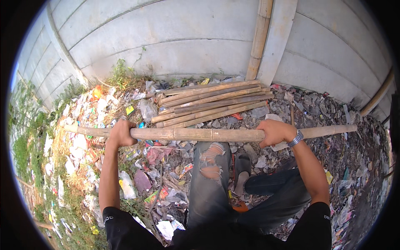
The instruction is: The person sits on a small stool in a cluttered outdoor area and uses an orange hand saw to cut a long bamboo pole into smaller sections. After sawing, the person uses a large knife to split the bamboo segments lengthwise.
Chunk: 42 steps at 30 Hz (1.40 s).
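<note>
At the far left we see green plants along the edge of the ground, with dry grass and a dense scatter of bright plastic litter beside them. The pale left end of a bamboo pole lies above this litter in our view; the pole runs crosswise in front of us, nearly level, from the left side well over to the right.

Our left hand grips the pole inward of that end, its fingers curled closed around it. Beyond the middle of the pole, a stack of bamboo lengths lies on the ground near the foot of a grey wall. Our torn-jeans knee is just below the pole's middle; we cannot tell whether the two touch. Right of the knee is a dark shoe, and behind the stack an upright bamboo stands beside a pale post.

Our right hand also has its fingers closed around the pole, with a metal watch on the wrist. The pole's right end extends past this hand. At the far right, another bamboo leans by the wall.
</note>
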Tool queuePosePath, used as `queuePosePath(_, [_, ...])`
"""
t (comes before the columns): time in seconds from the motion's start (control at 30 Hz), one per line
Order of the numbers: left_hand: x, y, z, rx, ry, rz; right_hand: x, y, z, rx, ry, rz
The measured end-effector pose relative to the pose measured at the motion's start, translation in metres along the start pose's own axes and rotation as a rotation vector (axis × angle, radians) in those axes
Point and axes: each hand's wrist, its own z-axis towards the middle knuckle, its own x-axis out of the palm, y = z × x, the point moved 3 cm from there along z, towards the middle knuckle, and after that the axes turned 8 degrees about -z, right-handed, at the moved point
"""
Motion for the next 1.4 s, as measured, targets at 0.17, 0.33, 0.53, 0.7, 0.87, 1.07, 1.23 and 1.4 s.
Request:
queuePosePath(0.17, [0.034,0.006,0.002,-0.079,0.005,-0.08,-0.001,-0.018,0.016,-0.08,-0.142,-0.111])
queuePosePath(0.33, [0.068,0.011,-0.022,-0.12,-0.021,-0.115,-0.011,-0.018,0.021,-0.058,-0.204,-0.189])
queuePosePath(0.53, [0.069,0.017,-0.026,-0.167,-0.036,-0.133,0.002,-0.017,0.022,-0.084,-0.273,-0.174])
queuePosePath(0.7, [0.111,0.014,-0.052,-0.168,-0.025,-0.216,0.021,-0.022,0.024,-0.097,-0.281,0.011])
queuePosePath(0.87, [0.192,-0.024,-0.104,-0.3,0.015,-0.499,0.097,-0.007,0.032,-0.018,-0.231,0.299])
queuePosePath(1.07, [0.155,-0.017,-0.082,-0.25,-0.064,-0.34,0.11,-0.025,0.043,0.024,-0.212,0.329])
queuePosePath(1.23, [0.134,-0.02,-0.08,-0.076,-0.542,-0.138,0.082,-0.03,0.041,-0.092,-0.183,0.255])
queuePosePath(1.4, [0.109,-0.036,-0.06,0.004,-0.782,-0.005,0.046,-0.009,0.031,-0.177,-0.755,0.229])
